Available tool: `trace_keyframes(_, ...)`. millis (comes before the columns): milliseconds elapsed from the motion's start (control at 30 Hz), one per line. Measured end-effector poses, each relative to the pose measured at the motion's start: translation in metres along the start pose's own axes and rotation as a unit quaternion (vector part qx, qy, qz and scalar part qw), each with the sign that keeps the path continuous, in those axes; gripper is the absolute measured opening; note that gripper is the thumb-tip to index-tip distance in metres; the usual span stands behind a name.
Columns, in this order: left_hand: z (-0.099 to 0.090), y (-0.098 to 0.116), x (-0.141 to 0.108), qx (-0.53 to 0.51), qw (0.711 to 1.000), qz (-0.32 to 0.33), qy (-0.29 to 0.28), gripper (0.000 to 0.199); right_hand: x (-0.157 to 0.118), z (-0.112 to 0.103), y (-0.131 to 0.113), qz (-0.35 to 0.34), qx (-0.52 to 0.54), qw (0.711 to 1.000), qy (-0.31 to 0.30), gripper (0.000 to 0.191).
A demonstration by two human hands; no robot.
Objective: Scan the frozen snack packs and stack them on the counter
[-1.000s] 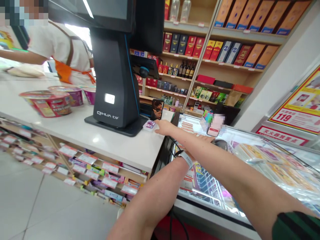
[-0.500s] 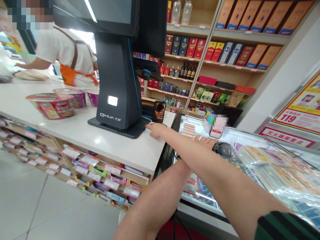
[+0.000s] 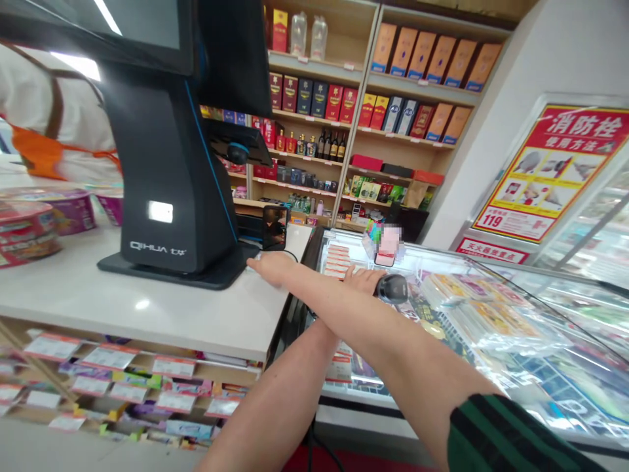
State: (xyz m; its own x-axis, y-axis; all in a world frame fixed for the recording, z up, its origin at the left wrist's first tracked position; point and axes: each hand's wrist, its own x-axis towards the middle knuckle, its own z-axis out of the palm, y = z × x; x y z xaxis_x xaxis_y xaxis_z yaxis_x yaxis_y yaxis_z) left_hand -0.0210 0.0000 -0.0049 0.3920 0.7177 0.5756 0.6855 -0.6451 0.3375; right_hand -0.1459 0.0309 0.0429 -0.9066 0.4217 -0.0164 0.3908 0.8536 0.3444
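My arms cross, the right one over the left. My right hand (image 3: 272, 267) rests on the white counter (image 3: 196, 314) beside the base of a black checkout terminal (image 3: 167, 177). Its fingers curl over a small whitish thing that I cannot make out. My left hand (image 3: 361, 280) comes out beyond my right forearm, above the glass-topped display case. It is closed on a black handheld barcode scanner (image 3: 392, 288), whose head points right; the handle is mostly hidden by hand and forearm.
Instant noodle bowls (image 3: 29, 229) stand left of the terminal. A phone-like screen (image 3: 275, 227) sits behind my right hand. A pink phone (image 3: 388, 246) stands on the glass case (image 3: 417, 262). Beyond are shelves of boxes (image 3: 314, 98). A co-worker in an orange apron (image 3: 37, 154) is at left.
The view has swung right, so the terminal and noodle bowls sit further left and more of the wall poster shows. Both hands keep about the same places on the counter and case.
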Motion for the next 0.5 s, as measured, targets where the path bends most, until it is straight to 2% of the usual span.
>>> trace_keyframes(133,0.002,-0.001,0.005,0.006,0.999,-0.028,-0.028,0.045,-0.008,-0.001,-0.002,-0.009,-0.004,1.0,0.009,0.035)
trace_keyframes(300,0.008,-0.006,0.01,0.023,0.997,-0.037,-0.064,0.052,-0.032,-0.007,-0.004,-0.003,0.001,0.998,0.061,0.032)
trace_keyframes(500,0.007,-0.006,0.013,0.043,0.994,-0.043,-0.087,0.055,-0.078,-0.022,0.0,0.08,0.053,0.989,0.112,0.031)
